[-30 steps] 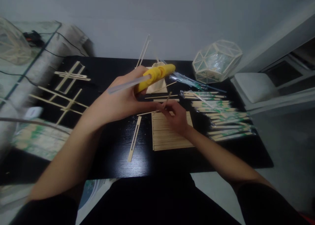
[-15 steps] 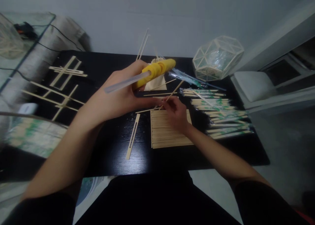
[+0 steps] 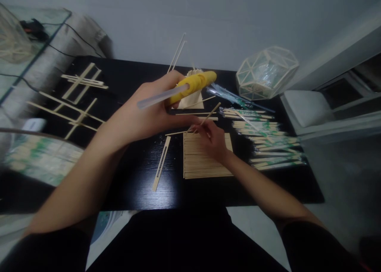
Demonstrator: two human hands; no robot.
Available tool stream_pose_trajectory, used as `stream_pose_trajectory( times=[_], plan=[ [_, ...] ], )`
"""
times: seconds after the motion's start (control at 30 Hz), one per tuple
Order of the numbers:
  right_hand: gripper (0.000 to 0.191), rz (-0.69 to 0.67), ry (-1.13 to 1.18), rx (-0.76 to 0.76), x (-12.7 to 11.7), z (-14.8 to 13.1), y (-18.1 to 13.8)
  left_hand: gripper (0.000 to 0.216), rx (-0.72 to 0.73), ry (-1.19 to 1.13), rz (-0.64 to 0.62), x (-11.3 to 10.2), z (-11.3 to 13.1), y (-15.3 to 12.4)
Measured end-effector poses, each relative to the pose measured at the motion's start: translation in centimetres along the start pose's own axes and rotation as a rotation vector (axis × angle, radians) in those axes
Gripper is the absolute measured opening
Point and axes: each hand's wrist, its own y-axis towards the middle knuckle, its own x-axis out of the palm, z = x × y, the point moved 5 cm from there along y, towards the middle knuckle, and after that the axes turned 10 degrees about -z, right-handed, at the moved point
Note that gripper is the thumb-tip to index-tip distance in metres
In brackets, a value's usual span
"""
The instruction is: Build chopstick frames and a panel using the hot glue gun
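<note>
My left hand is closed round a yellow glue gun with a clear glue stick poking out of its back end. It hovers over the black table. My right hand pinches a thin wooden stick that slants up to the right, just above the far edge of a flat mat of sticks laid side by side. The fingertips of both hands almost meet over a loose stick lying on the table.
A double stick lies left of the mat. Wrapped chopstick packs lie at the right, a stick-framed polyhedron at the back right, stick frames at the left. A small stick structure stands behind the gun.
The stick in my right hand has tilted further to the right and its tip has risen. My left hand with the glue gun has stayed nearly in place. The view shifted slightly.
</note>
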Motion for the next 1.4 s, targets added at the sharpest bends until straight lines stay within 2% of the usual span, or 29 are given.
stream_pose_trajectory(
  times=[0.23,0.37,0.5,0.67,0.97,1.2,1.4],
  plan=[
    [0.015,-0.02,-0.118,-0.072,0.1,-1.0,-0.1,0.047,-0.029,0.049,-0.022,-0.1,0.3,-0.1],
    [0.008,0.004,-0.071,-0.029,0.4,-0.9,-0.1,0.046,-0.03,0.042,-0.012,0.0,0.2,-0.1],
    [0.009,-0.027,0.025,0.025,0.8,-0.5,0.0,0.044,-0.029,0.021,-0.023,0.1,0.2,-0.1],
    [0.007,-0.069,0.026,-0.04,0.9,-0.4,0.2,0.047,-0.021,0.0,-0.04,0.0,0.3,-0.2],
    [0.007,-0.076,0.011,-0.032,1.0,-0.2,0.1,0.052,-0.01,0.041,-0.076,0.0,0.8,-0.3],
    [0.023,-0.077,0.061,0.0,0.6,-0.8,0.0,0.046,-0.019,0.03,-0.052,0.1,0.7,-0.2],
    [0.032,-0.027,0.141,0.033,0.5,-0.5,-0.1,0.046,-0.019,0.046,-0.024,0.0,0.5,-0.1]
  ],
)
